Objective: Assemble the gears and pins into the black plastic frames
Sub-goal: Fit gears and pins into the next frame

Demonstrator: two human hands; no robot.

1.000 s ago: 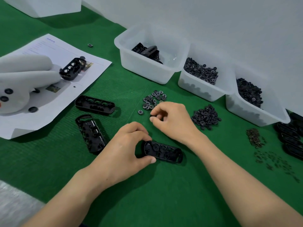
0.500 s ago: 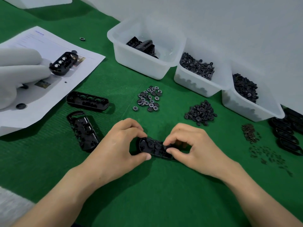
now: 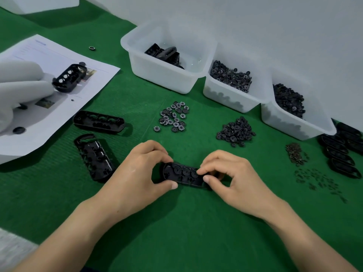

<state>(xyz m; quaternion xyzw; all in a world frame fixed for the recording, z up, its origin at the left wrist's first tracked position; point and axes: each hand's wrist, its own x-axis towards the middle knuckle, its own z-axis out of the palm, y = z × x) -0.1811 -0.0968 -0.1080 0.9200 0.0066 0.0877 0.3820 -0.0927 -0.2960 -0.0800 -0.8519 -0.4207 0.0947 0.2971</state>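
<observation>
While the left hand [image 3: 137, 173] pinches the left end of the black frame [image 3: 182, 173] at the worktop's [image 3: 196, 232] centre, the right hand [image 3: 231, 177] pinches its right end, apparently pressing a gear home. The next move likely calls for another gear from the white-marked pile [image 3: 173, 116] at twelve o'clock. Pins [image 3: 295, 154] lie at three and spare frames [image 3: 99, 121] at ten, with nothing blocking the reach.

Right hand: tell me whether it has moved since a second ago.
Yes. The right hand left the white-marked gears and came toward the person, onto the right end of the frame, which the left hand holds.
</observation>
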